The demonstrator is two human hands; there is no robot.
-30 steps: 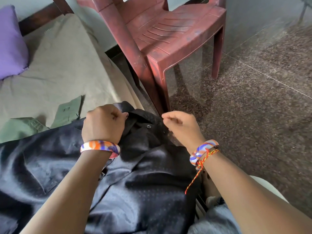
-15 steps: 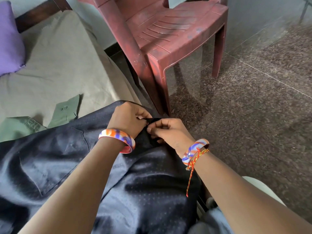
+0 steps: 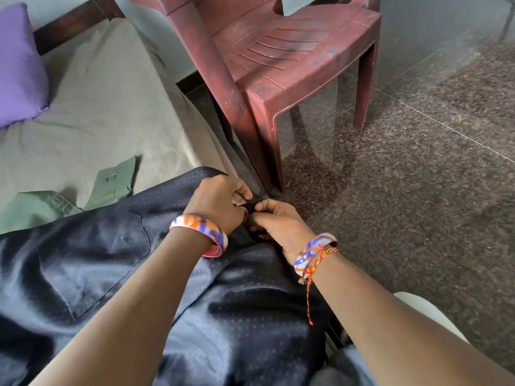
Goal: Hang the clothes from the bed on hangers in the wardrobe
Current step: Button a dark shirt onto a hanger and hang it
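A dark navy satin shirt (image 3: 117,263) with a chest pocket lies spread over the near edge of the bed (image 3: 106,112). At its collar end, my left hand (image 3: 220,201) and my right hand (image 3: 274,221) meet, both pinching the dark fabric between thumb and fingers. What sits between the fingertips is hidden. A green shirt (image 3: 41,204) lies on the bed sheet to the left, partly under the navy one. No hanger and no wardrobe are in view.
A maroon plastic chair (image 3: 278,59) stands close to the bed's right side, its front leg just beyond my hands. A purple pillow (image 3: 16,65) lies at the far left. Speckled dark floor (image 3: 404,190) spreads to the right. A white object (image 3: 426,310) shows under my right forearm.
My hands, apart on the collar a second ago, have come together at the collar front. The collar has been closed over, and the shirt front now lies flatter.
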